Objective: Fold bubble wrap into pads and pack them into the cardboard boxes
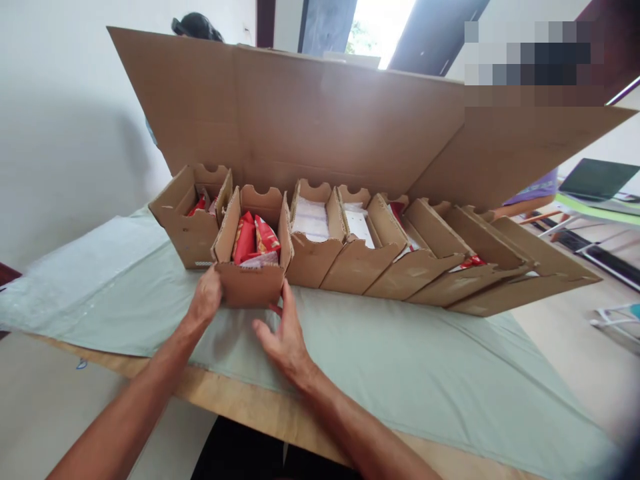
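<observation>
An open cardboard bin (253, 287) holding red packets (255, 240) stands pulled forward of the row on the table. My left hand (206, 297) grips its left side, with the fingertips hidden behind the edge. Against the lower right corner is my right hand (287, 340), its fingers along the side and its thumb apart from the front. Together the two hands hold the bin between them. Just left of it stands another cardboard bin (193, 237) with red packets inside. To the right, a bin with white packs (311, 220) begins the rest of the row.
Several more cardboard bins lean rightward along the row, the last one (530, 280) tilted most. A tall cardboard panel (325, 113) stands behind them. Clear plastic wrap (75, 267) lies at the left on the green cloth (400, 353). Behind the panel, a person's head (197, 27) shows.
</observation>
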A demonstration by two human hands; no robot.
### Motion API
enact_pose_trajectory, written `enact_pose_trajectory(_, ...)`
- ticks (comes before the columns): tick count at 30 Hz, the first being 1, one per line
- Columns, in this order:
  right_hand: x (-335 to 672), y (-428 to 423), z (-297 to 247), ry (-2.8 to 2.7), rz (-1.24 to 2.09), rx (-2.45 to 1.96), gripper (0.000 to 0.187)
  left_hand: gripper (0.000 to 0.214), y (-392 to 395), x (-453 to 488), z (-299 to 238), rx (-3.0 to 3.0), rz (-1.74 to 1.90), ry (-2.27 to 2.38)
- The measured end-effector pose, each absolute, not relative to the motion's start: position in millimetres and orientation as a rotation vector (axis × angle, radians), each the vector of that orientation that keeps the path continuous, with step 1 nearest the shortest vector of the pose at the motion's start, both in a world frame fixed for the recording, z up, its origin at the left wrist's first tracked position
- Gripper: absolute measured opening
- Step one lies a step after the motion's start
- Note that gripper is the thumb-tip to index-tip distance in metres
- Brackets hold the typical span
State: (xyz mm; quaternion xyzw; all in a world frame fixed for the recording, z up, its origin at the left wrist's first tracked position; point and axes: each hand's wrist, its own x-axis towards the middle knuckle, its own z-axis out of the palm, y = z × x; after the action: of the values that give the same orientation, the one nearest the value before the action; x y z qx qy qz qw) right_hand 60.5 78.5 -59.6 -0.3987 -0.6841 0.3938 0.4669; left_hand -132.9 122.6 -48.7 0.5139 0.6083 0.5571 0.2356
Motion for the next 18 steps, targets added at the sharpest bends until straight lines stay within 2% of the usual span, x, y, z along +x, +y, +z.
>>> enact_pose_trajectory(3,58.3,99.0,-71.4,-1.639,0.968,-0.986,0.096,0.067,121.6,-134.4,-39.4,1.349,1.534,1.604)
enact_pose_trajectory(6,71.1,96.0,-88.4,-1.677,0.994,-1.036,0.083,0.067,97.2,-129.7,-42.4,1.336,1.528,1.61)
enact_pose_trajectory(10,85.8,82.0,-98.4,-1.831,0.956,-1.042,0.067,0.06,84.3,-124.3,-40.8,1.535,1.24,1.848)
enact_pose_trajectory(13,85.9,80.5,-97.0,-1.843,0.928,-1.046,0.067,0.048,102.5,-125.2,-32.5,1.619,1.054,1.967)
enact_pose_trajectory(18,82.5,84.7,-97.7,-1.854,0.88,-1.052,0.072,0.037,146.8,-130.0,-25.9,1.649,1.0,2.095)
